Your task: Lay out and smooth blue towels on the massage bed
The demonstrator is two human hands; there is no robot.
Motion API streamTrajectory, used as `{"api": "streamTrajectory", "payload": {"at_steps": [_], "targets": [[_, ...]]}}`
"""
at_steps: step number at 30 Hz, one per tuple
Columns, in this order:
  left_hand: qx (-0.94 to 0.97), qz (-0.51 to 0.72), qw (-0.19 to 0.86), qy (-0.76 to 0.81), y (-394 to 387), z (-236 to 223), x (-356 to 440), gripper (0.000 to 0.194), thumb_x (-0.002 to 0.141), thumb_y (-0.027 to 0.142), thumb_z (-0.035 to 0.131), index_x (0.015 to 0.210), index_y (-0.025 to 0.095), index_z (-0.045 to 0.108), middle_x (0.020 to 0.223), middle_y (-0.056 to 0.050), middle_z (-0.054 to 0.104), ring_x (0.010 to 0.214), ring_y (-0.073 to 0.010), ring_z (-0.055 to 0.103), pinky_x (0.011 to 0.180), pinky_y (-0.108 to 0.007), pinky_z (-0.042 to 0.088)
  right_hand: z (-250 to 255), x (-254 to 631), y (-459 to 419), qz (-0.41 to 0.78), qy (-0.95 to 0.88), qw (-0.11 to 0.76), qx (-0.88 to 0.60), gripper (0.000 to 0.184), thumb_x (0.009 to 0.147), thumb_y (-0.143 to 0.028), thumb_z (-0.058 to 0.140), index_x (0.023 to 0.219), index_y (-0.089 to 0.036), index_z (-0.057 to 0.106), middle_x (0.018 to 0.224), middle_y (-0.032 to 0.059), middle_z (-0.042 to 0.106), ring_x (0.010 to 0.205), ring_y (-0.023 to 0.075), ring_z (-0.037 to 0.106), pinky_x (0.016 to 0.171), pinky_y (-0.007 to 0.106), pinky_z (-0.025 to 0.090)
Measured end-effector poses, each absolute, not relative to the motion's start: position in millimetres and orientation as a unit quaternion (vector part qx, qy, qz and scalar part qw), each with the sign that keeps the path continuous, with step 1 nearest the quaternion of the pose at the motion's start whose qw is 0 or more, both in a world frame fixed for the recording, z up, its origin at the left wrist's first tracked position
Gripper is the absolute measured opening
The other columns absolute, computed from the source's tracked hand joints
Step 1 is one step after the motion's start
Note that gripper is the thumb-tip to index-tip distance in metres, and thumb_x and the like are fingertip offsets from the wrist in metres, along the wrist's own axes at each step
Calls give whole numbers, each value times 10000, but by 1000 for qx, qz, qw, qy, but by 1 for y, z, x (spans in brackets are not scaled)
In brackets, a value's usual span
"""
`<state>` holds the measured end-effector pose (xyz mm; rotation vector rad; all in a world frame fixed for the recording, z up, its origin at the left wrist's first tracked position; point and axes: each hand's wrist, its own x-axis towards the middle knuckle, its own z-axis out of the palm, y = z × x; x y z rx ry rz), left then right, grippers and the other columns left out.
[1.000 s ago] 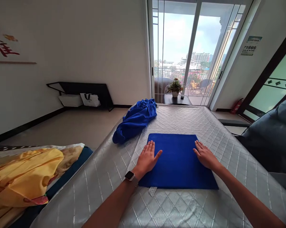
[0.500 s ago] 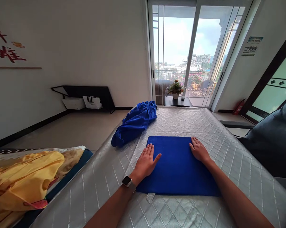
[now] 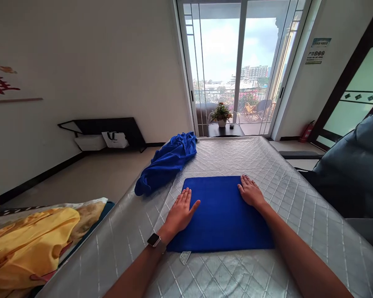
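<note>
A flat blue folded cloth (image 3: 219, 219) lies on the silver quilted mattress (image 3: 133, 252), its outline close to a rectangle. My left hand (image 3: 178, 213) rests flat on its left edge, fingers stretched forward and thumb out to the side. On the far right corner of the cloth lies my right hand (image 3: 251, 191), palm down with fingers extended. A small white label (image 3: 185, 257) sticks out from under the near edge. Beyond my left hand, a crumpled blue cloth (image 3: 168, 161) is heaped near the mattress's left side.
Yellow fabric (image 3: 34, 244) lies at the lower left beside the mattress. A dark padded seat (image 3: 354, 174) stands on the right. Past the far edge, a small table (image 3: 217, 130) holds a potted plant (image 3: 221, 114) before the glass doors. A black rack (image 3: 108, 128) stands by the left wall.
The view has turned slightly, so the scene sits a little further left, with the left side tilted lower. Both hands remain flat at the same places on the folded cloth.
</note>
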<state>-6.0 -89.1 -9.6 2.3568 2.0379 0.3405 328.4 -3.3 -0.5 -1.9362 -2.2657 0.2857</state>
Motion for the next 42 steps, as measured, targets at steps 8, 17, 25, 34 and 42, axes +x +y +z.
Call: {"api": "streamTrajectory", "payload": {"at_steps": [8,17,25,34,42], "targets": [[766,95,-7,636,-80,-19,-16,825,1023,670,208,1607,94,295,1664,-193,307,1555,-294,269,1262,-486,275,2,328,-5,100,-753,91,-644,678,1063,-425,191,1638,-66,209,1713,81,176,1584,185,121,1278,375,73],[746,64,7,663,-44,9,27,965,981,740,94,1578,22,333,1663,-245,285,1560,-320,255,1240,-486,295,2,326,-5,100,-750,101,-646,682,1056,-425,218,1636,-66,219,1709,80,185,1581,197,145,1278,380,85],[842,128,73,519,-17,16,190,762,1049,590,128,1599,100,322,1650,-199,353,1561,-273,267,1264,-480,268,-2,330,-5,82,-766,75,-633,645,1055,-357,203,1641,-86,221,1715,86,163,1585,190,122,1276,376,105],[822,131,104,545,-9,5,206,839,1028,603,42,1597,47,308,1667,-189,313,1573,-260,227,1296,-436,187,-7,332,-3,76,-769,79,-629,632,1060,-358,204,1649,-128,218,1716,69,157,1585,188,120,1277,371,106],[816,107,84,562,-10,7,180,852,1021,616,32,1599,54,308,1685,-160,265,1582,-252,192,1301,-447,154,-3,329,-2,82,-763,82,-635,637,1069,-378,202,1640,-97,233,1709,83,191,1581,191,143,1276,375,98]]}}
